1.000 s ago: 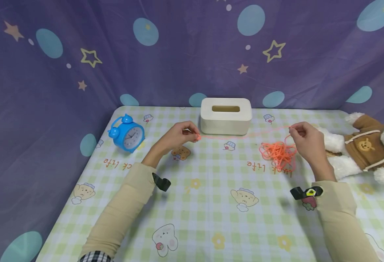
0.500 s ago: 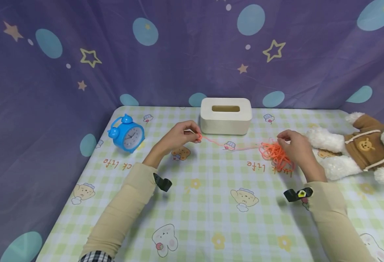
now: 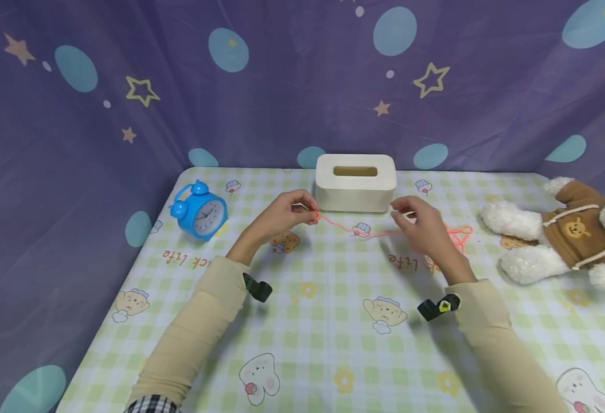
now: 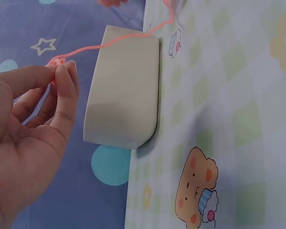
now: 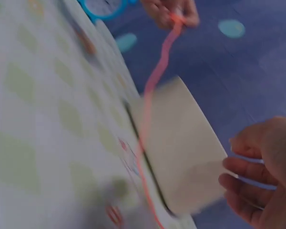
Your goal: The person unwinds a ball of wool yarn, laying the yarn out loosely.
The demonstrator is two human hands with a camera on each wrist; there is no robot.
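Observation:
Between thumb and fingertips, my left hand (image 3: 289,213) pinches a small wound bit of orange yarn (image 4: 57,62). From there a slack strand droops to the table and runs right toward a loose yarn pile (image 3: 459,236), partly hidden behind my right forearm. My right hand (image 3: 422,226) hovers in front of the tissue box's right end, its fingers loosely bent and holding nothing. In the right wrist view, this hand (image 5: 262,171) is apart from the strand (image 5: 155,81), which looks blurred.
A cream tissue box (image 3: 355,198) stands at the back middle. To the left is a blue alarm clock (image 3: 201,211). A white plush bear in a brown hoodie (image 3: 573,226) lies at the right. The table (image 3: 307,332) has a green checked cloth.
My right hand let go of the yarn and moved left, past the pile, toward the left hand. The strand, taut before, now sags onto the table. My left hand barely moved.

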